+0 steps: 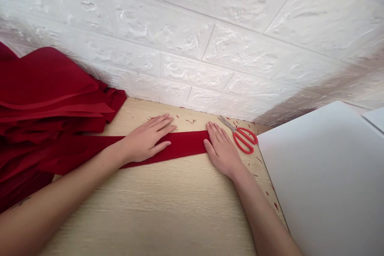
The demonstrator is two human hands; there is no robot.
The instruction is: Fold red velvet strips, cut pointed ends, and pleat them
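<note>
A strip of dark red fabric (187,144) lies flat on the wooden table (168,208), running leftward toward a larger heap of the same cloth. My left hand (148,138) rests palm down across the strip, its fingers stretched out and apart. At the strip's right end lies my right hand (222,148), also flat with fingers extended, covering that end. Just beyond it, to the right, are scissors (244,138) with red handles; their blades point toward the wall and look nearly closed.
Piled red fabric (51,88) fills the left side against the white brick-patterned wall (192,40). A large white panel (324,168) stands along the right. Small red scraps (276,207) are scattered by the wall and beside the panel.
</note>
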